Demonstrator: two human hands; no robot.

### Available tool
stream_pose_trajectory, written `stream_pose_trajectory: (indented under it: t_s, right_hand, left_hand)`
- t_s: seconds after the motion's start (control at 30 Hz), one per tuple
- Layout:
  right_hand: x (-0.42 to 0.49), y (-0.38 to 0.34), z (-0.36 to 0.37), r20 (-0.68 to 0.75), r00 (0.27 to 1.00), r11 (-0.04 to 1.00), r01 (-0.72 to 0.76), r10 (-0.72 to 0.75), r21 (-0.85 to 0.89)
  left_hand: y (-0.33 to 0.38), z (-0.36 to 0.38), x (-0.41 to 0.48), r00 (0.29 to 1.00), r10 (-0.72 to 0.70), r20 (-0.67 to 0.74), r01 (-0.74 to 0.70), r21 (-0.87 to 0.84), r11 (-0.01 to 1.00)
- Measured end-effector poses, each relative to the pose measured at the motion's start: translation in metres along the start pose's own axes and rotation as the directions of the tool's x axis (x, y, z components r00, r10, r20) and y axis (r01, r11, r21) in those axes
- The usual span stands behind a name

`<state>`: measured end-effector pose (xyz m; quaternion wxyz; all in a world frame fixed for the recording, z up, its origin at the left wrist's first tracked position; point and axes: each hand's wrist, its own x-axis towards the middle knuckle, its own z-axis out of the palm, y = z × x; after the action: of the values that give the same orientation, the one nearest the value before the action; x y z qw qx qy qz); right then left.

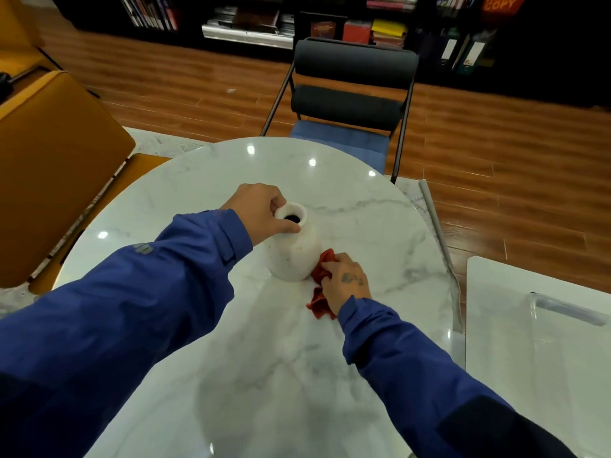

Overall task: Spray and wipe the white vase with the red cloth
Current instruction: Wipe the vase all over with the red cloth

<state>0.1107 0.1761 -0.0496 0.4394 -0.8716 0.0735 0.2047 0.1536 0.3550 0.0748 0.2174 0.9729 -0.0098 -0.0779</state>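
Blue jacket sleeves (148,292) — grey logo (142,248) on left, tattoo (352,278) on right hand (344,285)

Showing on count: one white round-bodied ceramic vase (291,259), one crumpled red cloth (319,305), one round white marble desk (363,223), one black-backed chair (353,71), two hands: left hand (258,211), right hand (347,282).

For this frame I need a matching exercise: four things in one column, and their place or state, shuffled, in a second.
1. white ceramic vase
2. crumpled red cloth
3. left hand
4. black metal chair with blue seat

a. pinches the vase's rim
b. stands on the white marble table
c. stands at the table's far edge
d. held by the right hand against the vase's lower side

Pairs: 1-b, 2-d, 3-a, 4-c.
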Motion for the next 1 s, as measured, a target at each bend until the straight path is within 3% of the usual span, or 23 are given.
stream_pose_trajectory:
  t_s: [0.07,0.17,0.27,0.37,0.5,0.57,0.67,0.8,0.9,1.0]
  right_hand:
    - [-0.008,0.009,0.007,-0.043,0.992,0.988,0.109,-0.115,-0.111]
    - [0.000,0.016,0.002,-0.017,0.986,0.927,0.150,-0.166,-0.342]
    - [0.014,0.012,-0.006,-0.043,0.982,0.904,0.152,-0.184,-0.399]
    - [0.014,0.005,-0.007,-0.101,0.986,0.943,0.095,-0.134,-0.320]
    - [-0.016,0.012,0.000,0.047,0.999,0.994,-0.018,0.013,0.104]
    - [-0.020,0.016,0.000,0.027,1.000,0.990,-0.006,0.002,0.140]
    - [-0.012,0.013,-0.004,-0.193,0.978,0.993,0.092,-0.077,0.069]
    - [-0.021,-0.004,-0.013,-0.340,0.918,0.909,0.306,-0.204,0.282]
    - [-0.029,-0.024,-0.015,-0.352,0.873,0.819,0.457,-0.338,0.347]
    - [-0.035,-0.036,-0.006,-0.304,0.868,0.795,0.486,-0.393,0.363]
  left_hand:
    - [0.000,0.000,0.001,1.000,0.003,0.001,-0.003,0.003,1.000]
    - [0.000,0.002,0.002,1.000,0.007,0.006,-0.007,0.005,1.000]
    - [0.000,0.002,0.001,1.000,0.005,-0.002,-0.005,-0.003,1.000]
    - [-0.001,0.003,0.000,1.000,0.003,0.000,-0.003,-0.001,1.000]
    - [-0.003,0.004,-0.001,1.000,0.005,-0.009,-0.005,-0.004,1.000]
    - [-0.002,0.004,-0.001,1.000,0.008,-0.009,-0.009,-0.007,1.000]
    - [-0.001,0.004,-0.002,1.000,0.010,-0.004,-0.010,-0.009,1.000]
    - [-0.001,0.003,-0.002,1.000,0.001,-0.003,-0.001,-0.001,1.000]
    - [0.000,0.002,-0.003,1.000,-0.003,-0.004,0.003,0.006,1.000]
    - [0.004,0.001,-0.004,1.000,0.008,-0.008,-0.008,0.024,1.000]
